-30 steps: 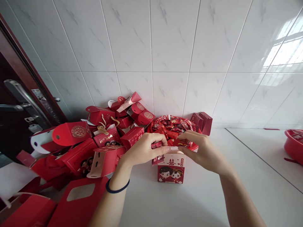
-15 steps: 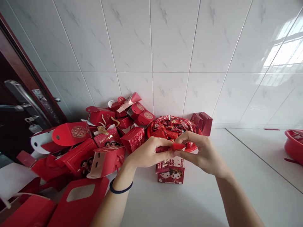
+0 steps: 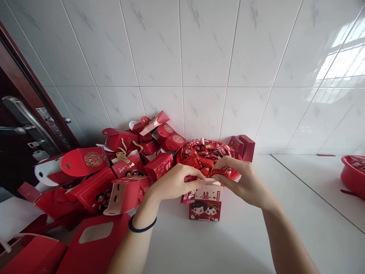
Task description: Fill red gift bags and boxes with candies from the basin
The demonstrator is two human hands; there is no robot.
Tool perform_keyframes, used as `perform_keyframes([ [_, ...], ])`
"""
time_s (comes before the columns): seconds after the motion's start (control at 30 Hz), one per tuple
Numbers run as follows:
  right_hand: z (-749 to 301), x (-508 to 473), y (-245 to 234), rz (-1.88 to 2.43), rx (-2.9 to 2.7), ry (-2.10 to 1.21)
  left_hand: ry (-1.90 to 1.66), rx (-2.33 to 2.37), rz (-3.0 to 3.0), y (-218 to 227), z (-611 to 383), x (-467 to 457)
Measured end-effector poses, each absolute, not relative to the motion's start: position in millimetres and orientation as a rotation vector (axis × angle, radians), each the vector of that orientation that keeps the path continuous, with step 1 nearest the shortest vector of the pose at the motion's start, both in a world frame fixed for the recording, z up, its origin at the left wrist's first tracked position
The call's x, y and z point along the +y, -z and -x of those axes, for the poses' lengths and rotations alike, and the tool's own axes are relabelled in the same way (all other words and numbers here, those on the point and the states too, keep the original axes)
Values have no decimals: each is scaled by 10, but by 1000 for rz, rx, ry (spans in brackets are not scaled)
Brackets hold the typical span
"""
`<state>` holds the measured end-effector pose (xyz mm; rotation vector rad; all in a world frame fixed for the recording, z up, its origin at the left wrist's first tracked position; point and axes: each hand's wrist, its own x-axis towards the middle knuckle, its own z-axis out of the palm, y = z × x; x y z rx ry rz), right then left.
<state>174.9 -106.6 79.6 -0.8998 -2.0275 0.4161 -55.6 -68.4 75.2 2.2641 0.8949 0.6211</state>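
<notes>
My left hand point(image 3: 180, 181) is closed on dark red candy packets point(image 3: 188, 195) that hang below its fingers, left of an upright gift box point(image 3: 204, 209) with two cartoon faces on its front. My right hand point(image 3: 242, 180) pinches a small red wrapped candy point(image 3: 218, 172) above the box's back right corner. The box's white flap edge shows between my hands; its inside is hidden from me. Just behind stands a red tray point(image 3: 180, 160) heaped with shiny red wrapped candies point(image 3: 209, 152), partly covered by my hands.
Many red gift boxes point(image 3: 129, 194) lie piled on the left, some with rope handles. Two narrow dark red boxes point(image 3: 247, 147) stand against the tiled wall point(image 3: 203, 114). A red basin point(image 3: 352, 175) sits at the far right of the white tabletop point(image 3: 288, 194). A door handle point(image 3: 19, 110) is at left.
My hands have moved apart. The red candy that was between them is now in my right hand alone, while my left hand has shifted slightly left with its packets, uncovering more of the box.
</notes>
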Motion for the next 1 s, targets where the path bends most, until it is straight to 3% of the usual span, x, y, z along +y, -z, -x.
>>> perform_keyframes([
  [0.47,-1915,-1051,-841,1011,-2041,-358,-520,1154,-2362,-813,731,-686],
  [1.0,-1864,-1036,-830,1001,-2087,-402,-447,1057,-2344,-738,696,-576],
])
